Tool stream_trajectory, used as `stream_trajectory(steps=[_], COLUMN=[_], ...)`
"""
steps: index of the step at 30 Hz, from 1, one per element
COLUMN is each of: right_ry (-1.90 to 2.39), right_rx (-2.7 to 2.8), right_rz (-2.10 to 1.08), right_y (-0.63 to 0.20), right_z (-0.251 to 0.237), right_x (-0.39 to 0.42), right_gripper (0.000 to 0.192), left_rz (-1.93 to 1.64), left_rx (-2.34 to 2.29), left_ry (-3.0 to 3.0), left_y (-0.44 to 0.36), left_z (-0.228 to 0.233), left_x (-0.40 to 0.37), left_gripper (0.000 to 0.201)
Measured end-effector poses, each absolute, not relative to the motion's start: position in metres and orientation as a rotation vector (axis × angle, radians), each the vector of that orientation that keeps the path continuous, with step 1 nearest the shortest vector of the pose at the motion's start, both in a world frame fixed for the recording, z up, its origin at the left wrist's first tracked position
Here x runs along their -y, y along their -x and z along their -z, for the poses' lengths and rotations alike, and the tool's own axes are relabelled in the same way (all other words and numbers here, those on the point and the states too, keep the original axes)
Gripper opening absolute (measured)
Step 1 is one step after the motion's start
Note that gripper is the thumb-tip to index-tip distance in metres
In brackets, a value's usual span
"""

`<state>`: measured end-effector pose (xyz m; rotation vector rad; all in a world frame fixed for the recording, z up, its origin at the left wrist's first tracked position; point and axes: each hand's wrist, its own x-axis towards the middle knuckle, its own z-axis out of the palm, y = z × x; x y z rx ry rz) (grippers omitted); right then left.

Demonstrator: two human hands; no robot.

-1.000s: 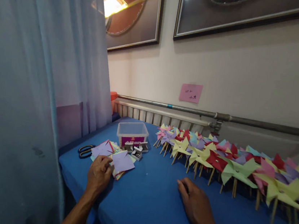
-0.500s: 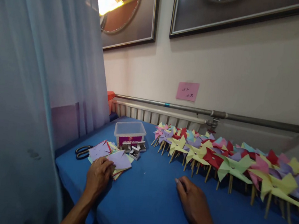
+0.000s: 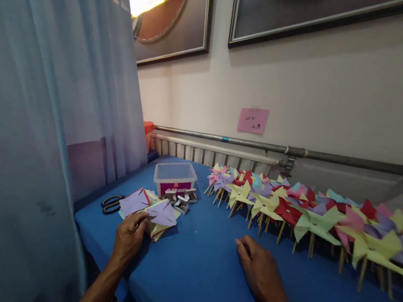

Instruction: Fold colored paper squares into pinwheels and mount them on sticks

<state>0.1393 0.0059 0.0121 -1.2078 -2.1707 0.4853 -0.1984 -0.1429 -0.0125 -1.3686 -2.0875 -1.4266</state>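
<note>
My left hand (image 3: 129, 236) is at the pile of cut paper squares (image 3: 156, 233), thumb and forefinger closed at the near left corner of a purple paper square (image 3: 160, 213) with slits. A second slit purple square (image 3: 135, 201) lies just left of it on other coloured sheets. Black-handled scissors (image 3: 111, 203) rest at the pile's left side. My right hand (image 3: 260, 271) lies loosely curled on the blue cloth, its fingers closed and nothing visible in them. The nearest things to it are paper pinwheels (image 3: 315, 225) on sticks.
Behind the paper stands a clear plastic tub (image 3: 175, 173) with a purple label. Small open boxes (image 3: 181, 205) holding tiny metal pieces sit before it. Rows of coloured pinwheels fill the table's right side. A blue curtain (image 3: 53, 128) hangs left; a pipe (image 3: 253, 144) runs along the wall.
My left hand has drawn slightly back and left, its fingers now closer together. The right-hand purple square now shows its slits more plainly. My right hand stays in place.
</note>
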Motion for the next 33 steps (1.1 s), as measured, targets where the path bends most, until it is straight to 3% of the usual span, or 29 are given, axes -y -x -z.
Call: stream_trajectory(steps=[9,18,23,28,33], right_ry=[1.190,1.228,1.232,1.233,1.138], right_rx=[2.151,2.123,2.130,1.979,1.675], right_rz=[-0.409,-0.421,-0.438,-0.595,-0.876], right_y=[-0.138,-0.137,-0.136,-0.140,-0.146], right_z=[-0.008,-0.008,-0.012,-0.012,-0.003], right_x=[-0.004,-0.002,-0.001,-0.005,-0.023], right_gripper=[0.036,0.030,0.028,0.030,0.036], left_rz=[1.084,1.062,1.064,1.209,1.707], left_rx=[2.000,1.940,1.887,1.797,2.137], left_ry=[1.582,1.550,1.438,1.450,1.843], left_y=[0.201,0.208,0.198,0.157,0.096], left_z=[0.017,0.024,-0.002,-0.059,-0.087], left_x=[0.142,0.142,0.129,0.090,0.039], left_gripper=[0.025,0.025,0.026,0.023,0.020])
